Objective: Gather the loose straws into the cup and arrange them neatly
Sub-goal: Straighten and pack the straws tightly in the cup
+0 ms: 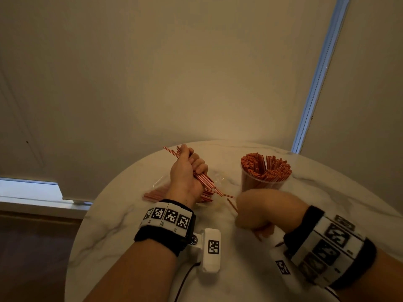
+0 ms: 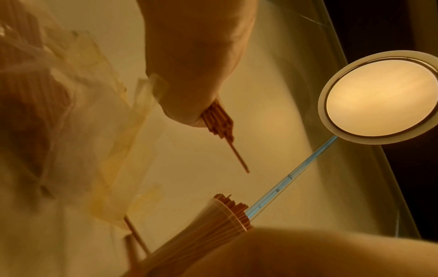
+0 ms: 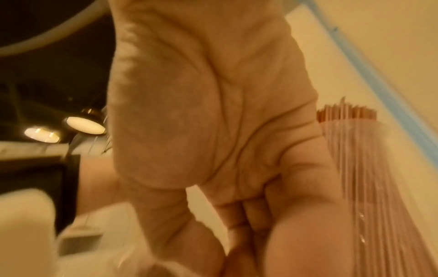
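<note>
On the round marble table (image 1: 122, 214), my left hand (image 1: 189, 164) grips a bundle of thin red-striped straws (image 1: 205, 182) slanting from upper left to lower right. Its ends poke out past the fist in the left wrist view, bundle (image 2: 218, 123). A clear cup (image 1: 261, 184) packed with upright straws stands to the right, also visible as cup (image 2: 213, 223) and cup (image 3: 379, 178). In front of the cup, my right hand (image 1: 250, 216) is curled into a fist around a thin straw (image 1: 231, 204) that sticks out on both sides. Its fingers (image 3: 255, 224) fold toward the palm.
More loose straws (image 1: 159, 196) lie on a crumpled clear plastic wrapper (image 2: 99, 131) under and left of my left hand. The table's rim curves close on the left. A wall stands right behind the table. A round ceiling lamp (image 2: 384, 97) shows overhead.
</note>
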The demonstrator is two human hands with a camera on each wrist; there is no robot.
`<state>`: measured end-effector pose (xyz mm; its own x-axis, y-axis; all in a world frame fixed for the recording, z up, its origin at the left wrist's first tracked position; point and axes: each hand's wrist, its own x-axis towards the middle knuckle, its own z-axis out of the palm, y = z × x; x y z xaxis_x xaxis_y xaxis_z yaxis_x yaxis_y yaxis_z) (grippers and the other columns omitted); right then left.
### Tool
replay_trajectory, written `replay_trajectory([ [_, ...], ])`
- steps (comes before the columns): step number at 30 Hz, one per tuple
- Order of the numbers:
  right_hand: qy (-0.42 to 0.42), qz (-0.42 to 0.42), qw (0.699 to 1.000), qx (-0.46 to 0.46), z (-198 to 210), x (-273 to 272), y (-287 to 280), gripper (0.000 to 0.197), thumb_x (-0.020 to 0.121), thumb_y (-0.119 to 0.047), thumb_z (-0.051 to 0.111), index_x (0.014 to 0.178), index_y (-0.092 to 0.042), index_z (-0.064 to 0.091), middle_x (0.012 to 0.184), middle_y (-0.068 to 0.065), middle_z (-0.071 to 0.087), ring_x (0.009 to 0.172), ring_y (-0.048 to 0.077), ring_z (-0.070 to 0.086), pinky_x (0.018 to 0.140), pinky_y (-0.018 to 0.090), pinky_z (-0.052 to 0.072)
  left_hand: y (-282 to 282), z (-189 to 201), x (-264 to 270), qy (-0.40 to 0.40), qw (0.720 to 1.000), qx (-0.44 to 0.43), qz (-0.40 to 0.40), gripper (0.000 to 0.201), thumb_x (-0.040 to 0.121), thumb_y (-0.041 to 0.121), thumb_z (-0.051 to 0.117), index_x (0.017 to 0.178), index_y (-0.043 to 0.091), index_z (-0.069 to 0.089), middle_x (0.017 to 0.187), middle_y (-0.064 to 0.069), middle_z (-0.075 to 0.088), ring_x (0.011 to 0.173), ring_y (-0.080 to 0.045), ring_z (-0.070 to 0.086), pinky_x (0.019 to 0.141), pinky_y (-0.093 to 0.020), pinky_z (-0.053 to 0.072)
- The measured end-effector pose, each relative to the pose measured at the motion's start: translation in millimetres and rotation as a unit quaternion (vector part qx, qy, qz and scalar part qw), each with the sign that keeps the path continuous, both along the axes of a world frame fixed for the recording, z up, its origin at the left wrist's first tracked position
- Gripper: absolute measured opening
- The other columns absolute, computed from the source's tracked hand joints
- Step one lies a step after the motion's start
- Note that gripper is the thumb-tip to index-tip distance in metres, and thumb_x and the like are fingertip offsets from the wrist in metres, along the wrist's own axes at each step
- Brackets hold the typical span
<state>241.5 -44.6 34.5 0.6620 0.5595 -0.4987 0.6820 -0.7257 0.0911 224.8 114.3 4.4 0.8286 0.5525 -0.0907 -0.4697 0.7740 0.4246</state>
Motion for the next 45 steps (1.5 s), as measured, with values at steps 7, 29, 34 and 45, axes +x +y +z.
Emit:
replay_trajectory([
  [7, -0.063, -0.046, 0.918, 0.388, 47.1, 9.3, 7.9, 0.01, 0.097, -0.029, 0.057, 0.094, -0.021, 0.061, 0.072, -0.004, 0.072, 0.053, 0.005, 0.068, 0.053, 0.025, 0.056, -3.7, -2.1, 3.0, 0.031, 0.997, 0.061, -0.048, 0.034, 0.097, 0.047, 0.061, 0.086, 0.016, 0.054, 0.067, 0.003, 0.047, 0.045, -0.004, 0.033, 0.037, -0.015, 0.03],
  [29, 0.064, 0.05, 0.917, 0.391, 23.3, 29.1, 17.5, 0.011, 0.103, -0.035, 0.047, 0.103, -0.026, 0.053, 0.096, -0.001, 0.068, 0.071, 0.009, 0.058, 0.061, 0.026, 0.043, -19.6, -0.8, 6.6, 0.003, 0.989, 0.134, -0.061, 0.035, 0.102, 0.05, 0.046, 0.082, 0.022, 0.055, 0.07, 0.006, 0.051, 0.067, -0.012, 0.057, 0.066, -0.029, 0.049],
  [34, 0.037, 0.076, 0.931, 0.355, 32.4, 30.8, 8.8, 0.019, 0.105, -0.036, 0.043, 0.107, -0.021, 0.055, 0.081, -0.006, 0.056, 0.07, 0.008, 0.053, 0.059, 0.021, 0.038, -35.4, 9.0, 5.3, 0.014, 0.982, 0.177, -0.068, 0.027, 0.102, 0.041, 0.052, 0.088, 0.018, 0.057, 0.081, 0.0, 0.06, 0.07, -0.012, 0.059, 0.063, -0.025, 0.054],
  [45, -0.022, 0.027, 0.95, 0.309, 62.4, 56.2, -44.1, 0.022, 0.104, -0.038, 0.045, 0.099, -0.022, 0.059, 0.078, -0.003, 0.058, 0.068, 0.011, 0.051, 0.058, 0.026, 0.037, 3.3, 56.4, 4.6, 0.078, 0.973, 0.218, 0.002, 0.045, 0.101, 0.041, 0.056, 0.135, 0.012, 0.053, 0.115, -0.006, 0.073, 0.11, -0.02, 0.066, 0.096, -0.035, 0.053],
])
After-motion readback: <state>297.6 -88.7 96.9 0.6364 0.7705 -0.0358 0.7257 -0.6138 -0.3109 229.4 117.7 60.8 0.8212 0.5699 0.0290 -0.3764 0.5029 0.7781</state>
